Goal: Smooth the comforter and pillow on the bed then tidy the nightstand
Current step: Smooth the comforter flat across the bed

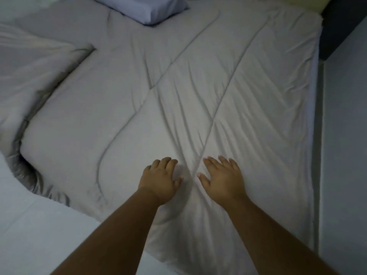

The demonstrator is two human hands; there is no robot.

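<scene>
2 hands, left hand (pixel 160 179) and right hand (pixel 223 178), flat, fingers spread, just apart, pressing comforter (pixel 178 96) spread over bed. Creases remain; left edge bunched. Pillow (pixel 151 8) at head, seemingly untouched. Nightstand unseen, apparently pending.

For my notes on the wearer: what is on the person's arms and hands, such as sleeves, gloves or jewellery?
The left forearm and right forearm are bare to the frame edge, without sleeves. The left hand and right hand carry no glove, ring, watch or bracelet.
</scene>
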